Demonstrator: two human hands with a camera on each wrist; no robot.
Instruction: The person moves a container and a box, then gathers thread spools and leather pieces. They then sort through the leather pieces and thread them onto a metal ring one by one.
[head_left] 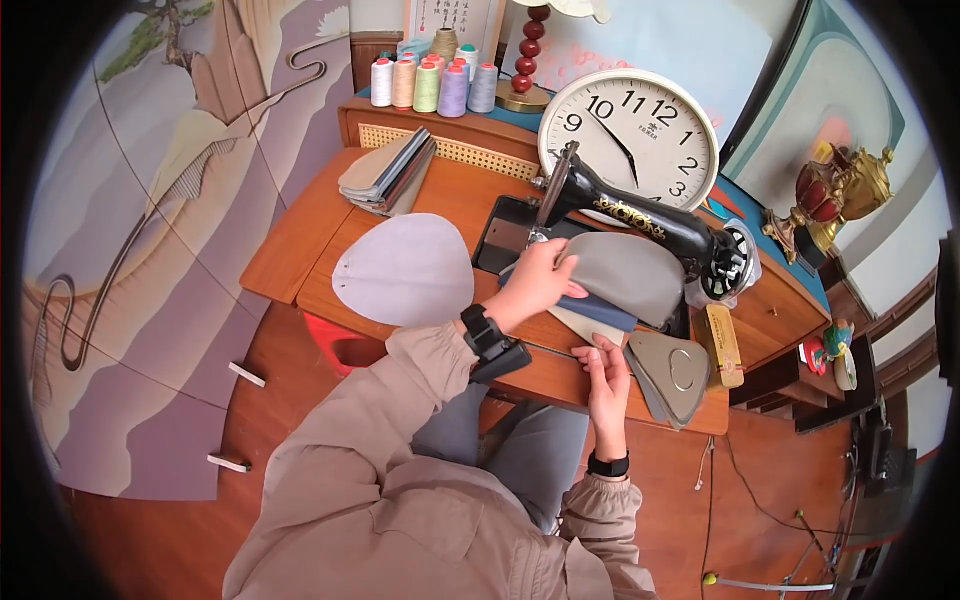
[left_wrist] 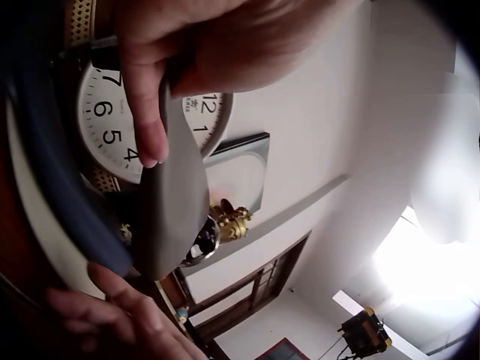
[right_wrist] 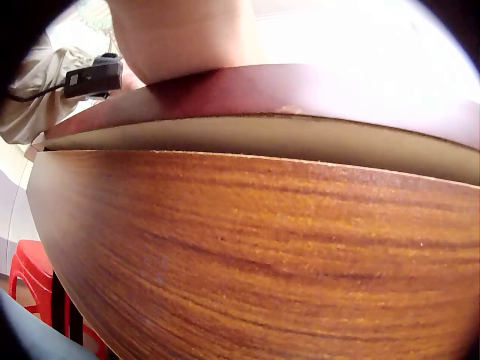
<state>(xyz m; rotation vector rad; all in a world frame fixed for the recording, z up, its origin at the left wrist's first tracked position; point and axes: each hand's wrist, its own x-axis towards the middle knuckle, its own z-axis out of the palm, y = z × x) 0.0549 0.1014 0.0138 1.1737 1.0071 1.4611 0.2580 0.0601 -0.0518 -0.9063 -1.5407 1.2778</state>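
Note:
My left hand [head_left: 540, 280] pinches the left edge of a rounded grey fabric-like sheet [head_left: 630, 275] beside the black sewing machine [head_left: 630, 205]. In the left wrist view, the thumb and fingers of this hand grip the grey sheet [left_wrist: 176, 187], which hangs bent below them. Under it lie a navy piece [head_left: 603, 308] and a cream piece [head_left: 590, 328]. At the table's front edge my right hand [head_left: 605, 385] holds nothing, its fingers loosely bent. Right of it is a stack of taupe pieces [head_left: 670, 375] with a ring-shaped outline on top.
A pale grey rounded sheet [head_left: 405, 270] lies left on the wooden table [head_left: 270, 255], with a stack of folded pieces [head_left: 385, 175] behind. Several thread spools [head_left: 425, 88], a lamp [head_left: 525, 60] and a clock [head_left: 640, 130] stand at the back. A yellow box [head_left: 722, 345] is at right.

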